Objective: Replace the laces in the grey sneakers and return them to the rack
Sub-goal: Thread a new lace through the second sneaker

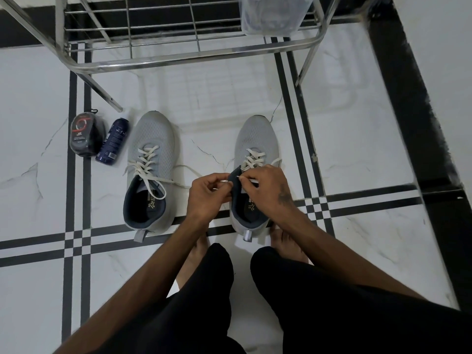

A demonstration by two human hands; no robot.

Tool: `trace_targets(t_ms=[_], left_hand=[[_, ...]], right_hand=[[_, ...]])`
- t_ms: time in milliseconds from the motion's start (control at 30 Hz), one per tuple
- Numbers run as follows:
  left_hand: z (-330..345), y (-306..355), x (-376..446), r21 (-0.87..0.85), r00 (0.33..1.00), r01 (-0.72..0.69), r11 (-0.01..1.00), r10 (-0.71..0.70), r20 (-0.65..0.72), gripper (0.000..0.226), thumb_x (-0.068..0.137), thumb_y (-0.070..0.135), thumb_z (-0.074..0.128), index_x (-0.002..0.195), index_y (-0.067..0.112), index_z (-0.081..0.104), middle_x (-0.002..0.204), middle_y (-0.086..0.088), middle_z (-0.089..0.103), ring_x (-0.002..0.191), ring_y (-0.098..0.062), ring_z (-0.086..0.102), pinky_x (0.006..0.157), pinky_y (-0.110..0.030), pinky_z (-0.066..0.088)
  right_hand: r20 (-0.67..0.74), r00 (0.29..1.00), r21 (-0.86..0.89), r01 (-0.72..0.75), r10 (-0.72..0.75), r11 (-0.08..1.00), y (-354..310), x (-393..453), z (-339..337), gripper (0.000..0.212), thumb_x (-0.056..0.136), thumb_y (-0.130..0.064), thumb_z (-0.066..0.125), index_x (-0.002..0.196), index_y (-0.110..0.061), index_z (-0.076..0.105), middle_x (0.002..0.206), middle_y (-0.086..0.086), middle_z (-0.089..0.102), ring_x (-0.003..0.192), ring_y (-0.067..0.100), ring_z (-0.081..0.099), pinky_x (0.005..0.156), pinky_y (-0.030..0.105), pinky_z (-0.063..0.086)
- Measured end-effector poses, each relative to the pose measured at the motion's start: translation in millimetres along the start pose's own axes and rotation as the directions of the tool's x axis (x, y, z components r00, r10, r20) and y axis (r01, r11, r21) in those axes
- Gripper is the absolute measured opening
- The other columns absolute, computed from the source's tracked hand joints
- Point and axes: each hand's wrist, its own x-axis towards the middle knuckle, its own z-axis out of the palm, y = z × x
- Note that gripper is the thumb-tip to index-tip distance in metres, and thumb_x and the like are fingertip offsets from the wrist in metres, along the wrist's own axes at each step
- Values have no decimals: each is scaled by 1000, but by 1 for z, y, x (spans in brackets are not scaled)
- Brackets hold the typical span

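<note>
Right sneaker (251, 159) stood on floor (357, 149), toe far, long axis near-far. Tongue (236, 178) pinched by left hand (208, 194); lace end (246, 178) pinched by right hand (268, 185), just right of tongue. Top eyelets right at fingers. Left sneaker (150, 159) well left, laced loose. Rack (178, 60) beyond.
</note>
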Motion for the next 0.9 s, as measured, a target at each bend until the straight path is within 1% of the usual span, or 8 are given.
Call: trace_targets(t_ms=[133, 233, 333, 400, 533, 667, 767, 900], left_hand=[[-1, 1, 0, 54, 997, -76, 996, 75, 11, 32, 92, 4, 65, 98, 34, 75, 77, -2, 76, 76, -17, 75, 67, -21, 59], [0, 1, -1, 117, 991, -132, 984, 131, 20, 43, 91, 6, 64, 96, 48, 74, 76, 3, 76, 75, -14, 75, 69, -23, 60], [-1, 2, 0, 165, 989, -150, 975, 146, 33, 47, 90, 10, 64, 96, 55, 73, 78, 3, 76, 76, -15, 75, 73, -29, 62], [-2, 4, 2, 187, 990, -144, 972, 141, 31, 40, 89, 13, 65, 98, 51, 74, 79, 2, 76, 76, -15, 75, 76, -35, 62], [-5, 4, 6, 193, 995, -100, 976, 98, 23, 26, 86, 15, 67, 98, 37, 76, 77, -1, 75, 73, -17, 75, 76, -42, 63], [-5, 3, 9, 161, 998, -67, 985, 63, 28, 26, 86, 13, 65, 94, 34, 77, 73, -1, 73, 73, -20, 74, 73, -37, 62], [-6, 2, 10, 102, 999, -31, 994, 27, 36, 26, 88, 6, 64, 94, 28, 77, 70, -1, 70, 72, -20, 73, 69, -30, 61], [-7, 1, 12, 12, 997, 55, 998, -55, 55, 24, 92, 3, 62, 97, 21, 77, 77, -7, 72, 74, -20, 73, 69, -26, 58]], right_hand=[[46, 998, -173, 59, -51, 983, 1, 3, -3, 26, 97, -32, 58, 92, -16, 78, 88, 2, 75, 86, 20, 60, 88, 41, 45], [92, 994, -208, 79, -61, 975, 2, 4, -7, 27, 98, -33, 57, 95, -17, 78, 91, 1, 75, 88, 19, 61, 90, 40, 44], [55, 998, -155, 48, -40, 987, 1, 4, -6, 25, 98, -31, 57, 94, -17, 78, 90, 0, 75, 87, 19, 62, 90, 42, 45], [18, 1000, -74, 11, -9, 997, 0, 3, -4, 25, 97, -29, 57, 91, -17, 78, 86, -1, 75, 84, 19, 63, 88, 43, 46], [-33, 999, 14, -29, 30, 999, -2, 0, 2, 25, 97, -28, 57, 90, -16, 77, 84, -1, 75, 80, 17, 65, 84, 44, 50], [-35, 998, 80, -49, 52, 996, 2, 1, 5, 23, 96, -28, 59, 90, -17, 78, 82, -4, 75, 76, 13, 65, 80, 36, 53], [-13, 999, 100, -32, 33, 994, 6, 2, 4, 21, 95, -27, 61, 88, -18, 78, 81, -6, 74, 73, 8, 64, 70, 26, 51], [-22, 1000, 84, -9, 11, 996, 8, 2, 6, 24, 95, -28, 59, 85, -16, 77, 77, -4, 73, 70, 9, 63, 66, 26, 50]])
